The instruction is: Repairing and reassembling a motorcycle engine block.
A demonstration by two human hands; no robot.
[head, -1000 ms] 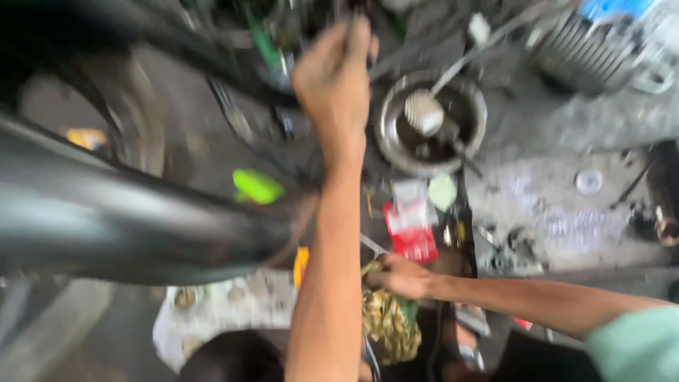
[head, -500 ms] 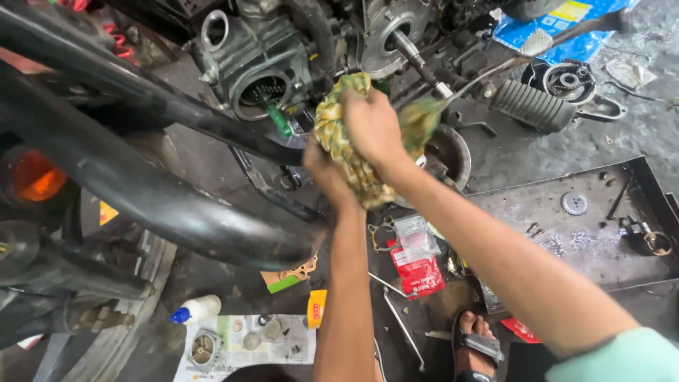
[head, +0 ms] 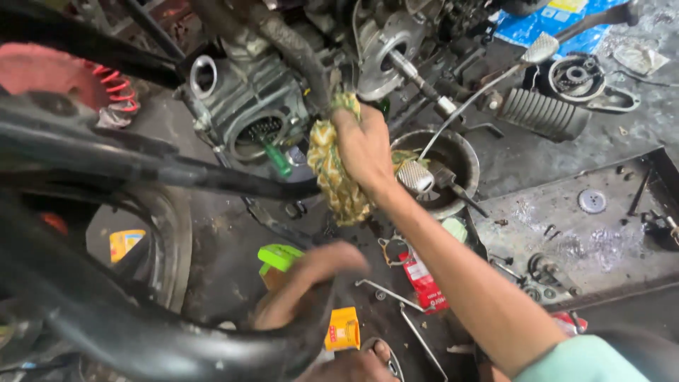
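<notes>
We see black frame tubes [head: 141, 170] crossing the view from nine o'clock toward centre, boxing in the engine [head: 254, 106] at eleven o'clock; open floor lies only toward four o'clock, by the flat metal tray [head: 601, 233] strewn with small parts. A round metal bowl [head: 463, 166] at two o'clock of centre holds a foot peg and tools. Our right hand [head: 364, 145] is closed tight around a yellow-green rag [head: 336, 184], pressed against the engine, the cloth hanging below the fist. Our left hand [head: 311, 276] blurs at six o'clock; its grip we cannot tell.
</notes>
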